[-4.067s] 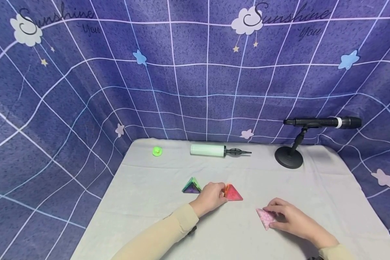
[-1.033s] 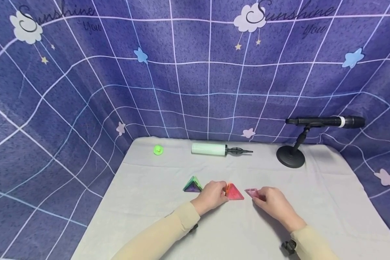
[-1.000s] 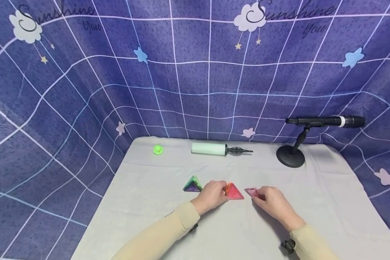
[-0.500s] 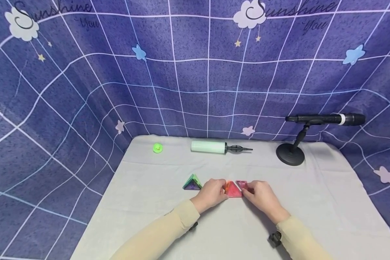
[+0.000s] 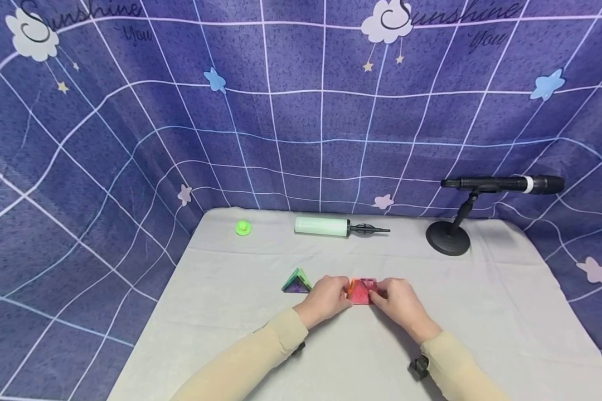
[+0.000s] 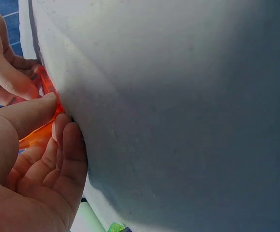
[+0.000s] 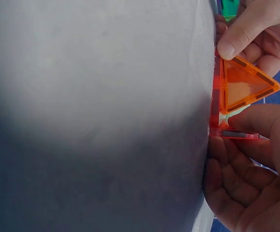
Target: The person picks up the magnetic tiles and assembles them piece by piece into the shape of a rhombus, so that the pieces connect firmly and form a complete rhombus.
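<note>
A red triangular magnetic tile (image 5: pixel 362 295) lies on the cloth. An orange triangular tile (image 7: pixel 248 86) stands up along one of its edges. My left hand (image 5: pixel 326 299) pinches the orange tile near its base, thumb at the joint with the red one. From the other side, my right hand (image 5: pixel 402 305) pinches a pink triangular tile (image 7: pixel 240 135) between thumb and fingers. It stands upright at the red tile's right edge, apparently touching it. Left of my left hand sits a small tile pyramid (image 5: pixel 297 283) with green and purple faces.
Along the back of the cloth-covered table (image 5: pixel 231 328) lie a small green duck toy (image 5: pixel 243 228) and a pale green hand pump (image 5: pixel 322 226). A microphone on a black stand (image 5: pixel 448 238) is at the back right. A purple curtain (image 5: pixel 291 122) hangs behind.
My right hand has brought the pink tile leftward from the right side, and tilted it up against the red tile's edge. My left hand has stayed at the orange tile.
</note>
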Demonstrator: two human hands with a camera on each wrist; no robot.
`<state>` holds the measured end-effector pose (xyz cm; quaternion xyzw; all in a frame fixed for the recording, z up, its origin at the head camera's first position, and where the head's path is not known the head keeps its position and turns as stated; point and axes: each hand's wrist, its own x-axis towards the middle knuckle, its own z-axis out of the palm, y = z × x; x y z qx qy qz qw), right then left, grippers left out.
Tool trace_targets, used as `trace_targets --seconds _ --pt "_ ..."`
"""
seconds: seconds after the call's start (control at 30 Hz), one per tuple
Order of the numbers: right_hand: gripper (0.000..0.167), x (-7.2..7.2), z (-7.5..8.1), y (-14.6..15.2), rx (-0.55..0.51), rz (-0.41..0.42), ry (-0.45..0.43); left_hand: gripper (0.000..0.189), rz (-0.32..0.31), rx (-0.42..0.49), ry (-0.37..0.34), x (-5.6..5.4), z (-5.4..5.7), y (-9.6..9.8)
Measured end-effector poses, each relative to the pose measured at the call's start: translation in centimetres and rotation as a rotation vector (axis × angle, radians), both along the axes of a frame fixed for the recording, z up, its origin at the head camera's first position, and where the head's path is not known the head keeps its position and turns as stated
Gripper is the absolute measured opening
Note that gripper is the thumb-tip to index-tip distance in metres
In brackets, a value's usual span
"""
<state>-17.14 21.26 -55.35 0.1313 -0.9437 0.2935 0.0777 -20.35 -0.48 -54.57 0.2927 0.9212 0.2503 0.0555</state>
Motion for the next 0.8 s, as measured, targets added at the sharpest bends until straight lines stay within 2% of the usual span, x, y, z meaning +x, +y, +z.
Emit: trace_targets --seconds 0.23,0.33,0.53,0.8 --pt "0.024 0.31 -0.22 -0.22 0.026 -0.006 0.025 0.016 -0.014 -0.008 -0.007 0.10 -0.08 -0.06" --pt "0.025 0.42 -0.31 -0.38 0.034 -0.008 0.046 0.016 -0.020 -0.027 0.001 0.12 -0.20 -0.03" --pt "0.031 0.42 -0.49 -0.58 0.074 -0.004 0.111 0.019 -0.029 -0.049 0.034 0.00 -0.40 0.03" --pt "0.021 0.72 -0.47 -0.83 0.118 0.009 0.179 0.017 -0.064 -0.087 0.077 0.03 -0.41 0.15"
